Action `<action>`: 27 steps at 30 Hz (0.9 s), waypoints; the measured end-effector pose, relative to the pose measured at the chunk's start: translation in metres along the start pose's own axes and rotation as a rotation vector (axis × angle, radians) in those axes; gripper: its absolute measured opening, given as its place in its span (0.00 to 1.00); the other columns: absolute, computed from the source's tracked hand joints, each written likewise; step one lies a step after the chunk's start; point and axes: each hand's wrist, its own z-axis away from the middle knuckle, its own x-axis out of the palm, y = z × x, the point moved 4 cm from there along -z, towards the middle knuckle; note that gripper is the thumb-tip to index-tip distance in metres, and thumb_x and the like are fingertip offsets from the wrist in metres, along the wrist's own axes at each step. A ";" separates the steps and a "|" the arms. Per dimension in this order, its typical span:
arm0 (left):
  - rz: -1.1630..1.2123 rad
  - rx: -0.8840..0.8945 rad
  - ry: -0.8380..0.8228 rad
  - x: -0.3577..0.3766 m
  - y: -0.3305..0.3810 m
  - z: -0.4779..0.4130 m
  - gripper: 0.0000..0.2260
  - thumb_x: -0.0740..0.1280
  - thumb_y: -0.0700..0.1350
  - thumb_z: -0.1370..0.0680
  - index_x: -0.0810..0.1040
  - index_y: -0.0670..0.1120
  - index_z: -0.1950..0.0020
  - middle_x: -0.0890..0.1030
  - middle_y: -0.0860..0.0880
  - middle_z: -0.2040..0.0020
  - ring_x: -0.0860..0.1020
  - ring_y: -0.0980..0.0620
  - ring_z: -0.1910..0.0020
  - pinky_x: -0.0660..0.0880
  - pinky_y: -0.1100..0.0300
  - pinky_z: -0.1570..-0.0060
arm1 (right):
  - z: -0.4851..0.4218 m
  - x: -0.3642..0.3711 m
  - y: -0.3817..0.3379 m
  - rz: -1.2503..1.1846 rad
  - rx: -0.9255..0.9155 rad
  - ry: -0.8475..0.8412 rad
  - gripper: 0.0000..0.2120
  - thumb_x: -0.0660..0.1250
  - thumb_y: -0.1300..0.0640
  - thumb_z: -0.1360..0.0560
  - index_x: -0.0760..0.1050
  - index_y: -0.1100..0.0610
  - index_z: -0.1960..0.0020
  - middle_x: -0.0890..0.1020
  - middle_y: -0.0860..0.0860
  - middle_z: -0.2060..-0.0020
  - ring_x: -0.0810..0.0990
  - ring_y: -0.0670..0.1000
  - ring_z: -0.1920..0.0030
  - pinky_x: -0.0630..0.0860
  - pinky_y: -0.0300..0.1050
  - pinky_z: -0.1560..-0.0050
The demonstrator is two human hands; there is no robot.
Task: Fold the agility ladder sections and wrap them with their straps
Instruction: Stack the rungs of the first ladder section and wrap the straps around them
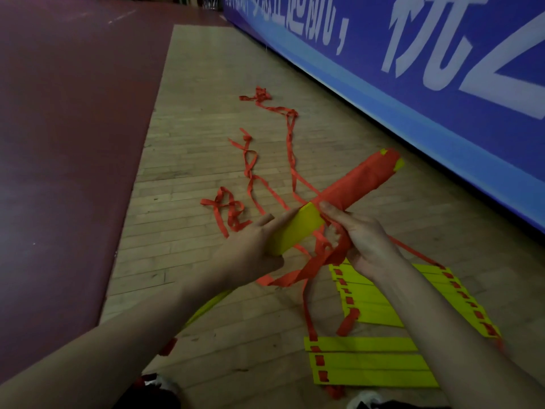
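Head: we are winding strap (321,258) round bundle (358,181).
Left hand (250,249): gripping bundle.
Right hand (365,240): pinching strap.
Next: probably pulling it taut.

Dim, soft, slightly blurred wide-angle view.

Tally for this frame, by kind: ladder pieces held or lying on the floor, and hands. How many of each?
Held half-wrapped bundle: 1
Flat rung groups on the floor: 2
Yellow sliver under the left forearm, mostly hidden: 1
Hands gripping the bundle, left hand and right hand: 2
Total: 6
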 end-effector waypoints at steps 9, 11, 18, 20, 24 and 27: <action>0.476 -0.134 0.058 -0.012 -0.020 -0.007 0.38 0.74 0.35 0.32 0.63 0.64 0.31 0.77 0.46 0.46 0.75 0.57 0.64 0.74 0.65 0.65 | 0.015 0.008 -0.007 0.056 -0.066 -0.078 0.05 0.69 0.64 0.27 0.77 0.60 0.51 0.78 0.45 0.78 0.75 0.40 0.79 0.70 0.32 0.79; 0.585 -0.183 0.083 -0.016 -0.026 -0.008 0.38 0.74 0.40 0.37 0.65 0.67 0.34 0.77 0.47 0.43 0.76 0.55 0.62 0.74 0.63 0.64 | 0.018 0.009 -0.010 0.078 -0.099 -0.089 0.03 0.68 0.65 0.26 0.76 0.61 0.53 0.77 0.45 0.80 0.73 0.39 0.81 0.67 0.30 0.80; 0.923 -0.082 -0.007 -0.019 -0.024 -0.005 0.32 0.72 0.37 0.36 0.73 0.57 0.34 0.79 0.40 0.42 0.80 0.41 0.45 0.74 0.65 0.67 | 0.020 0.013 -0.014 0.101 -0.174 -0.103 0.05 0.71 0.61 0.29 0.76 0.58 0.55 0.74 0.45 0.79 0.64 0.41 0.84 0.60 0.34 0.84; 1.048 -0.053 -0.089 -0.019 -0.016 0.001 0.30 0.69 0.34 0.34 0.72 0.51 0.33 0.81 0.39 0.46 0.80 0.44 0.57 0.73 0.64 0.70 | 0.019 0.013 -0.014 0.120 -0.199 -0.118 0.11 0.74 0.56 0.33 0.76 0.58 0.54 0.74 0.46 0.78 0.63 0.43 0.84 0.57 0.35 0.83; 1.204 -0.018 -0.284 -0.013 -0.004 0.000 0.30 0.67 0.34 0.36 0.70 0.42 0.34 0.80 0.41 0.48 0.71 0.50 0.69 0.68 0.63 0.73 | 0.019 0.016 -0.013 -0.020 -0.187 -0.200 0.09 0.70 0.59 0.36 0.75 0.57 0.57 0.71 0.45 0.79 0.60 0.42 0.84 0.54 0.33 0.84; 1.244 0.062 -0.405 -0.009 0.009 0.013 0.28 0.66 0.37 0.37 0.70 0.38 0.36 0.79 0.37 0.47 0.72 0.50 0.69 0.68 0.63 0.74 | 0.020 0.017 -0.013 -0.063 -0.154 -0.279 0.07 0.68 0.61 0.35 0.73 0.59 0.58 0.68 0.45 0.82 0.60 0.41 0.86 0.51 0.33 0.84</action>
